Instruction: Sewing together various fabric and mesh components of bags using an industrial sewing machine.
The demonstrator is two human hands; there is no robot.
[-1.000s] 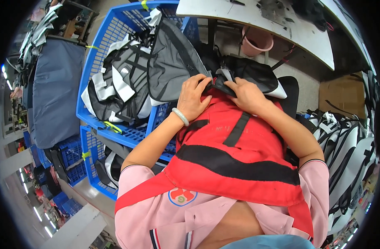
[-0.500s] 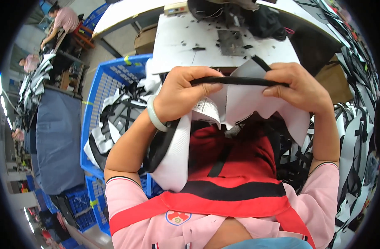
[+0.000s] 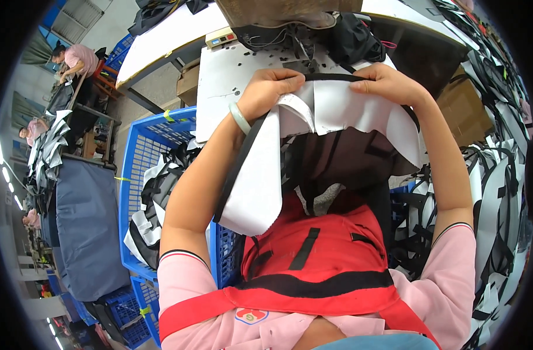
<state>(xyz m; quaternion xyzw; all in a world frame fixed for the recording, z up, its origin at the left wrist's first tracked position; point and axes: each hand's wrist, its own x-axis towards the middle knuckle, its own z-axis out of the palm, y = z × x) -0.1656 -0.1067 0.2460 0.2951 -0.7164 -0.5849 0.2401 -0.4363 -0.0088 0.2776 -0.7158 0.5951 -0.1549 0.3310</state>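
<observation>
A strip of white fabric panels (image 3: 362,108) with black edging (image 3: 327,77) hangs from both my hands, above my lap and in front of the table. My left hand (image 3: 269,92) pinches the black edging near the middle. My right hand (image 3: 389,85) is closed on the same edge farther right, its thumb on the white side. A white printed flap (image 3: 297,109) curls beside my left fingers. The strip's left end (image 3: 252,181) droops along my left forearm. My red apron (image 3: 324,245) lies below. Part of the strip behind my fingers is hidden.
A white worktable (image 3: 220,81) with dark scraps, a small button box (image 3: 221,38) and black cloth (image 3: 359,42) stands ahead. On the left is a blue crate (image 3: 126,198) of similar pieces. More strips (image 3: 496,198) hang at right, near a cardboard box (image 3: 464,116). People work at far left.
Both hands have moved up and away from my body with the strip. Its edging now arcs instead of lying straight, and the panels hang more open. The whole view has shifted slightly.
</observation>
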